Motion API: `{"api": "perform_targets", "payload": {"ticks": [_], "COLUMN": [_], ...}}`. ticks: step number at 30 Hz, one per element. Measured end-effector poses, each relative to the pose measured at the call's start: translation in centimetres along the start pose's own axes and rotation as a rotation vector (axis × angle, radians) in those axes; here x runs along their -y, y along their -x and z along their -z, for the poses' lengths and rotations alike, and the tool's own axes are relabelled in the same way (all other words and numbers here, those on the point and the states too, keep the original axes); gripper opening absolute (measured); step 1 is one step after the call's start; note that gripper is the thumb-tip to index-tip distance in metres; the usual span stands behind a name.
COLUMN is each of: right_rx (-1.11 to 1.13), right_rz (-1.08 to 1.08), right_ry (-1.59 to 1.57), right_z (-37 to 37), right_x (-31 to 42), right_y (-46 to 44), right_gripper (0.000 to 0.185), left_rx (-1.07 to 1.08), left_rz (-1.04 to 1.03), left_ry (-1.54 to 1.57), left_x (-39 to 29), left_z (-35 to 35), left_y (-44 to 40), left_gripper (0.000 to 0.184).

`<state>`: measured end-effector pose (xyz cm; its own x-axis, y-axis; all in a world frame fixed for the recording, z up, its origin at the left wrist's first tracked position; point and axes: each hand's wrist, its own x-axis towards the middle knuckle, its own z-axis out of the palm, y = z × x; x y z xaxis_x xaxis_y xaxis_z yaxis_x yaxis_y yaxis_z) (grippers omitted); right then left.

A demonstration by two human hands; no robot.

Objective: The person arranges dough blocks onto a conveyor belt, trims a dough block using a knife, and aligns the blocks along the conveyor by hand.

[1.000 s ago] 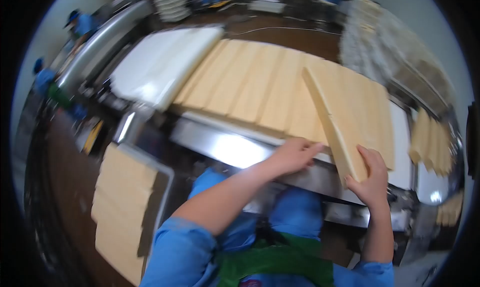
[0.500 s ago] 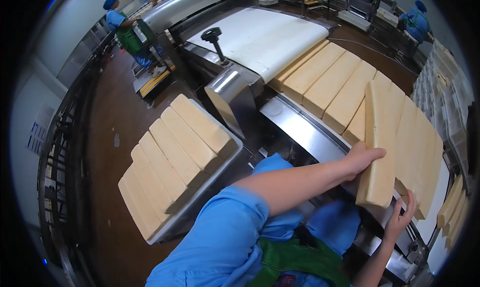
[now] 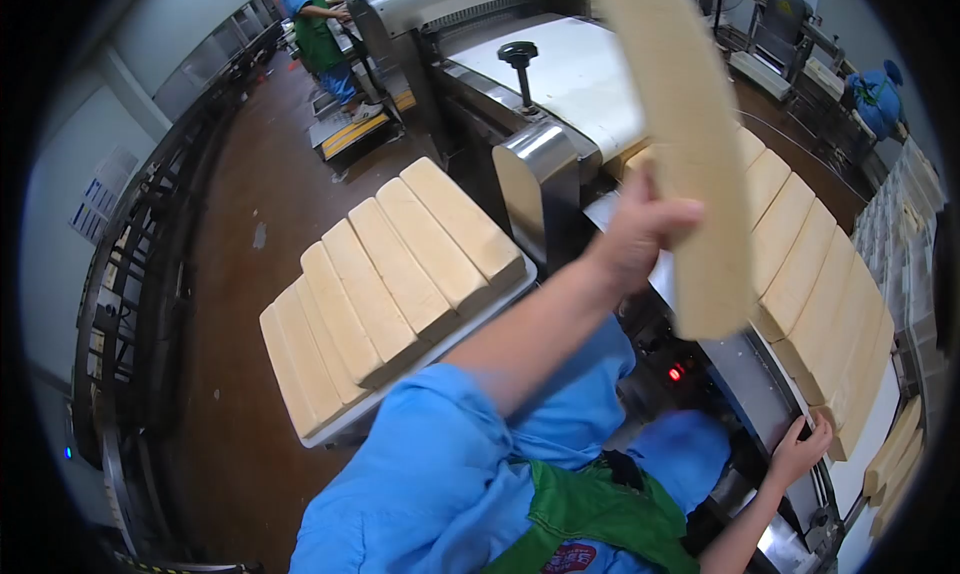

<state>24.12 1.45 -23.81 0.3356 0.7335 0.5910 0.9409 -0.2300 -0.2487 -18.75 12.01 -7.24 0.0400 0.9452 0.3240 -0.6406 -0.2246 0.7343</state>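
My left hand (image 3: pixel 640 229) grips a long cream-coloured block (image 3: pixel 700 144), raised and blurred by motion, above the belt side. The block's upper end passes out of the frame. My right hand (image 3: pixel 800 452) is at the near end of a row of similar blocks (image 3: pixel 825 304) on the right; its fingers are apart and its fingertips are by a block's end. To the left, a pale tray (image 3: pixel 420 354) carries several more such blocks (image 3: pixel 385 264) lying side by side.
A machine with a white belt (image 3: pixel 560 69) and a black knob (image 3: pixel 517 54) stands ahead. A metal housing (image 3: pixel 540 169) sits beside the tray. Stacked clear trays (image 3: pixel 905 219) line the right. One co-worker (image 3: pixel 318 39) stands far left, another (image 3: pixel 875 99) far right.
My left hand has lifted the block off the row and moved it up and left. My right hand stays by the row's near end. The view has shifted, with the tray farther right.
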Motion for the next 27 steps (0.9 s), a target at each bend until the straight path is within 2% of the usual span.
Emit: {"api": "perform_targets", "payload": {"ticks": [1, 2, 3, 7, 9, 11, 14, 16, 19, 22, 25, 27], "right_rx": [0.010, 0.021, 0.031, 0.040, 0.063, 0.074, 0.115, 0.133, 0.141, 0.157, 0.142, 0.129], "right_rz": [0.009, 0.019, 0.030, 0.061, 0.073, 0.079, 0.087, 0.094, 0.098, 0.100, 0.104, 0.100], "right_ry": [0.002, 0.003, 0.003, 0.006, 0.007, 0.032, 0.045, 0.043, 0.043, 0.037, 0.027, 0.038], "right_z": [0.0, 0.1, 0.1, 0.5, 0.6, 0.5, 0.9, 1.2, 1.7, 1.6, 1.6, 1.7], "right_x": [0.0, 0.0, 0.0, 0.4, 0.5, 0.4, 0.4, 0.7, 0.9, 0.4, 0.5, 0.3], "right_y": [-0.1, -0.1, -0.2, -0.3, -0.3, -0.3, -0.5, -0.7, -0.5, -0.5, -0.6, -0.3], "right_gripper": [0.033, 0.032, 0.031, 0.030, 0.030, 0.029, 0.028, 0.027, 0.027, 0.027, 0.027, 0.026], "left_rx": [-0.073, -0.138, -0.288, -0.589, -0.743, -0.954, -1.041, -1.098, -1.112, -1.335, -1.397, -1.427], "left_rz": [-0.032, -0.116, -0.172, -0.166, -0.099, -0.094, -0.054, -0.008, -0.008, -0.060, 0.023, 0.039], "left_ry": [-0.036, -0.016, -0.144, -0.174, -0.134, -0.153, -0.102, -0.060, -0.070, -0.448, -0.853, -0.970], "left_x": [-1.6, -3.5, -5.4, -10.9, -13.6, -15.6, -17.8, -19.1, -19.3, -17.7, -16.7, -16.5], "left_z": [2.7, 4.7, 6.9, 20.1, 24.2, 25.3, 27.9, 27.2, 30.5, 36.3, 41.1, 41.2], "left_y": [1.0, 2.4, 4.2, 15.5, 23.1, 29.7, 38.0, 40.3, 42.3, 42.4, 44.1, 44.4], "left_gripper": [0.064, 0.062, 0.058, 0.050, 0.047, 0.050, 0.053, 0.053, 0.053, 0.050, 0.049, 0.046]}}
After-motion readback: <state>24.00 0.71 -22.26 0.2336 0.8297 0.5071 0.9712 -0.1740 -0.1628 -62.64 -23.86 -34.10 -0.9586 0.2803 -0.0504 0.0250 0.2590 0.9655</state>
